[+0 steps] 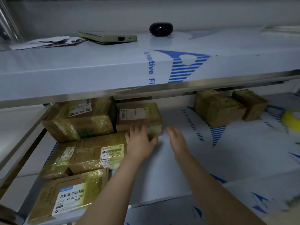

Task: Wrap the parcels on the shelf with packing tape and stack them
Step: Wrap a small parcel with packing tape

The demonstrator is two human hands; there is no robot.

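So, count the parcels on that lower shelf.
7 parcels: one back left, one touched by the left hand, three front left, two back right. More may hide behind them.

Upper shelf (97, 67) across top of frame: papers (47, 42) at left, phone (107, 37) right of them, round object (161, 29) further right. Lower shelf (178, 159) below: parcel cluster (81, 143) at left, two parcels (219, 108) at rear right, tape roll (291, 119) at right edge. Centre frame: left hand (139, 142) on rear parcel (139, 114) of cluster, right hand (177, 138) just right of it.
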